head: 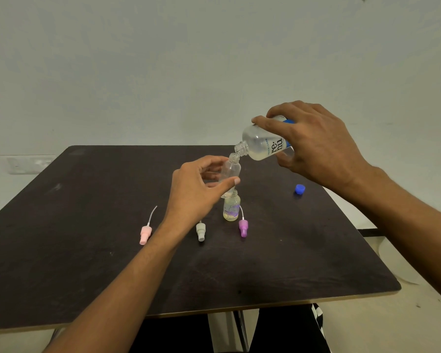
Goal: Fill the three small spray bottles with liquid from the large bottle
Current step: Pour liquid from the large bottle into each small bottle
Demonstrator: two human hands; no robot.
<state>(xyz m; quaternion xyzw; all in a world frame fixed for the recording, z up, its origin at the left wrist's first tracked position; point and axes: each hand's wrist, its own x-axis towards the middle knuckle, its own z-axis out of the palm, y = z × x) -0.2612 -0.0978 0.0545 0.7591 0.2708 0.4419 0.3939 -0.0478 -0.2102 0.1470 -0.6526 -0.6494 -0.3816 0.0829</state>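
Above the middle of your table (87, 250), your right hand (316, 146) holds the large bottle (261, 146) tipped to the left, its mouth at the mouth of the small bottle (231, 171), which your left hand (194, 192) holds upright. A second small bottle (231, 208) stands on the table just beneath it. Nearer you lie three in a row: the left spray head (145, 234) left of your left wrist, the middle spray head (200, 231) right of it, the right spray head (243, 228) just beside the standing bottle. The cap (300, 189) lies well apart to the right.

Dark bench (87, 250) before a pale wall (163, 59); white socket plate (27, 164) at nine o'clock; pale floor (405, 314) at four o'clock.
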